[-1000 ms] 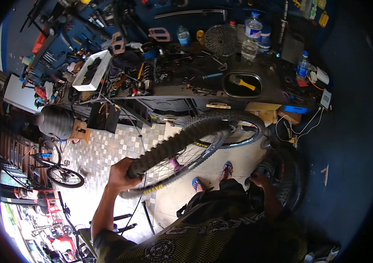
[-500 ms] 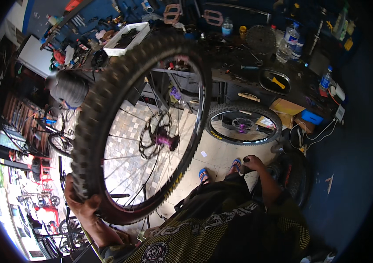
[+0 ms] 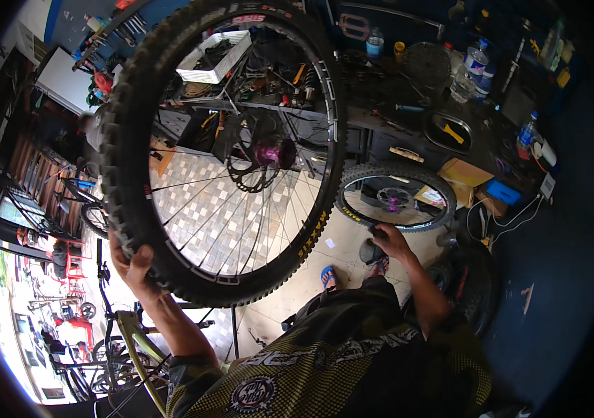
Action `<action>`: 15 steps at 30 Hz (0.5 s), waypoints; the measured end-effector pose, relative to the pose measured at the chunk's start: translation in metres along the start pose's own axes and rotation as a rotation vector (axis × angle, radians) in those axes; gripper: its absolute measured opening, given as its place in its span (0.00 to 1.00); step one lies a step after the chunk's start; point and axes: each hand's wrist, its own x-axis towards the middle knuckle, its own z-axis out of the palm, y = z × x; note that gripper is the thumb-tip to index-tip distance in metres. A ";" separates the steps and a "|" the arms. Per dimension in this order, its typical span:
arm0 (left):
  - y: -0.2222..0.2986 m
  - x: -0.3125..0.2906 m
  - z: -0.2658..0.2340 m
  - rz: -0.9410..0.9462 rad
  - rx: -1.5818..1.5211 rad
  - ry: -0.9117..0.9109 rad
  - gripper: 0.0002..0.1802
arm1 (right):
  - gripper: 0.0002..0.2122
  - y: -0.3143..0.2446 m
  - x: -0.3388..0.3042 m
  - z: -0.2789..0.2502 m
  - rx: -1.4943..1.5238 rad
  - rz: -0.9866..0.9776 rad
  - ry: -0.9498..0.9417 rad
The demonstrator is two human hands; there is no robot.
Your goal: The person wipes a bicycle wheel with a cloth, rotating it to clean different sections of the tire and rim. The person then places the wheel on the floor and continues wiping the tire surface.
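My left hand point(image 3: 132, 268) grips the knobby black tyre of a bicycle wheel point(image 3: 119, 181) at its lower left and holds it up in front of me. The wheel has a purple hub point(image 3: 274, 150) and a dark brake disc point(image 3: 241, 164). My right hand point(image 3: 391, 242) is closed around a small dark grey-green thing point(image 3: 368, 252), perhaps a rag; its kind is unclear. Beyond that hand a second bicycle wheel point(image 3: 353, 209), also with a purple hub, lies near the bench front. The right hand is apart from both wheels.
A dark workbench point(image 3: 381, 129) runs along the far side, with a white basket point(image 3: 231, 70), water bottles point(image 3: 475, 63) and a black tray point(image 3: 429, 139). Cardboard boxes point(image 3: 464, 174) and a white cable point(image 3: 513, 223) sit at the right. A bicycle frame point(image 3: 133, 341) stands at lower left.
The held wheel has risen and turned more face-on to me, with my left hand moving up along with it. My right hand has moved up and slightly left, bringing the grey-green thing into clearer view.
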 end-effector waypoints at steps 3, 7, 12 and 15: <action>0.000 0.009 -0.005 -0.012 0.065 -0.017 0.51 | 0.17 -0.039 0.018 -0.006 0.285 -0.096 0.054; 0.009 0.009 0.001 -0.045 0.117 -0.016 0.52 | 0.17 -0.118 0.049 -0.024 0.765 -0.037 -0.096; 0.024 0.000 0.020 -0.021 0.172 0.000 0.51 | 0.19 -0.193 0.087 -0.029 0.541 -0.298 0.007; 0.031 -0.003 0.031 -0.022 0.195 0.017 0.51 | 0.20 -0.208 0.107 -0.031 0.168 -0.608 0.119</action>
